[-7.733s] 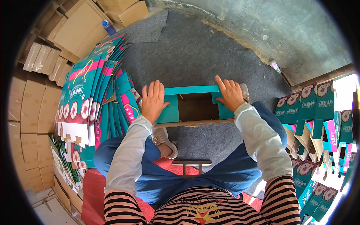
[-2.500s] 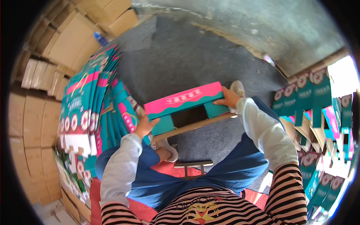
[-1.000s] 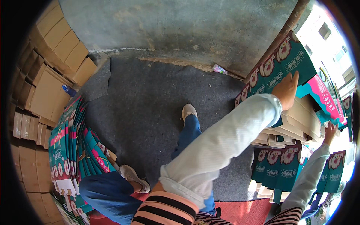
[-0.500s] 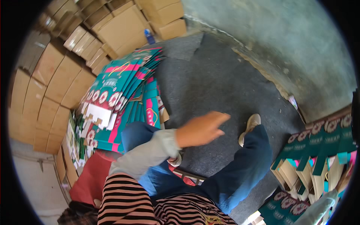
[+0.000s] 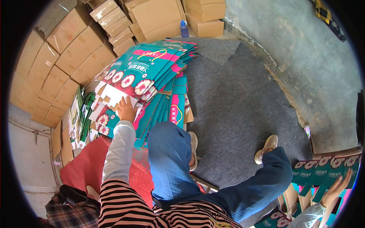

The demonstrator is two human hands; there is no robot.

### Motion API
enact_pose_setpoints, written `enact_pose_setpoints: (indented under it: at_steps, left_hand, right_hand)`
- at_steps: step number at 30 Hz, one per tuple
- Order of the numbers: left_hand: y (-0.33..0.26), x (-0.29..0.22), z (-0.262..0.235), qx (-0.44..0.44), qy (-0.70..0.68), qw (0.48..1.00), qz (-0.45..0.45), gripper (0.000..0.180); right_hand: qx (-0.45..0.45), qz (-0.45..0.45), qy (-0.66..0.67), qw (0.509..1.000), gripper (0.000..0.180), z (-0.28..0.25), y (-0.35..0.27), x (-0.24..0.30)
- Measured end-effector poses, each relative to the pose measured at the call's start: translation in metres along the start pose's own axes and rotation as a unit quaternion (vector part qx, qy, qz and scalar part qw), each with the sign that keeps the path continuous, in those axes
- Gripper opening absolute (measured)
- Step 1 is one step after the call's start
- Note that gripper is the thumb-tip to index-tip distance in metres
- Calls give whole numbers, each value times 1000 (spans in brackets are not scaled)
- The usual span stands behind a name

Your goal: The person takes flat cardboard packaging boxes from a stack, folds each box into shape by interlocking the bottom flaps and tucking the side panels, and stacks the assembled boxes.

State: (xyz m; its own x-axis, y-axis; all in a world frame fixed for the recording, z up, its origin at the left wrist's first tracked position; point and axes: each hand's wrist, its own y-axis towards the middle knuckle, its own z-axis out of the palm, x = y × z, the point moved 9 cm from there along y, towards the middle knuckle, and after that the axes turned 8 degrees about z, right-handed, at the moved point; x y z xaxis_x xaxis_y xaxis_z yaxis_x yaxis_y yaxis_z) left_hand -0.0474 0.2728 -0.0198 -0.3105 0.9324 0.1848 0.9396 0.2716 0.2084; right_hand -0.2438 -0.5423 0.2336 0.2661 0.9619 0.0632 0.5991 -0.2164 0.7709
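My left hand (image 5: 126,109) lies on the white tabbed edge of the top flat carton (image 5: 146,62), its fingers slightly spread. That carton is teal and pink with flower prints and a yellow cord handle. It tops a fanned pile of similar folded cartons (image 5: 152,117) on the floor to my left. At the far right, my right hand (image 5: 337,189) is held with fingers stretched out beside a row of standing teal cartons (image 5: 323,171). Whether its palm touches them is hard to tell.
Brown cardboard boxes (image 5: 70,62) are stacked along the left and back. A blue bottle (image 5: 184,29) stands before them. Green-and-white flat cartons (image 5: 85,112) stand left of the pile. Red cloth (image 5: 85,161) lies beside my seat, and a concrete wall (image 5: 300,49) runs along the right.
My left hand has moved from in front of my knees leftward onto the pile's top carton. My right hand has come into view by the standing cartons. The view has shifted leftward.
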Motion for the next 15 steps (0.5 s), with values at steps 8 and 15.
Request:
enact_pose_setpoints:
  at_steps: [8, 15]
  left_hand:
    - [6, -4, 2, -73, 84, 988, 108, 34]
    - [-21, -103, -120, -149, 177, 929, 289, 11]
  right_hand:
    - [195, -102, 131, 967, 42, 99, -35, 165]
    - [248, -229, 292, 895, 45, 126, -60, 321]
